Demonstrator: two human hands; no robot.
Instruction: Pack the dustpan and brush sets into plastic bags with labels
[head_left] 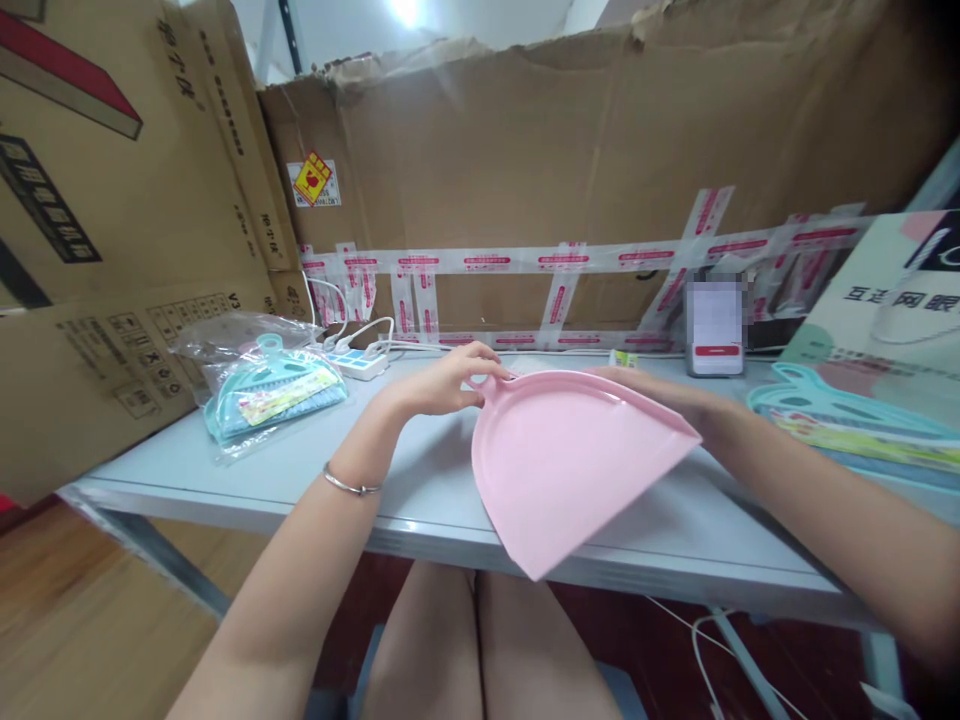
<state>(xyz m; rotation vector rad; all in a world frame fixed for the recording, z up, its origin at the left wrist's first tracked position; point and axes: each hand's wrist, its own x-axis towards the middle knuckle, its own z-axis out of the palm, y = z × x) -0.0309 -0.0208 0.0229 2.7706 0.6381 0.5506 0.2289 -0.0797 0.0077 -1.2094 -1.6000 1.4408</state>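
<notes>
A pink dustpan [577, 460] is held tilted over the table's front edge, its wide straight lip pointing down and to the right. The thumb and fingers of my left hand [457, 378] are closed on the small rounded handle at its upper left. My right hand [660, 390] reaches behind the pan's upper right side; the pan hides its fingers, so their grip does not show. A small piece of yellow-green label [622, 358] peeks out just above that hand, and what it belongs to is hidden.
On the grey table [420, 480], a bagged turquoise dustpan set [277, 390] lies left and another turquoise set [862, 420] right. A white power strip [358, 362] with cables and a phone [715, 325] stand at the back. Cardboard boxes [487, 150] wall off the rear and left.
</notes>
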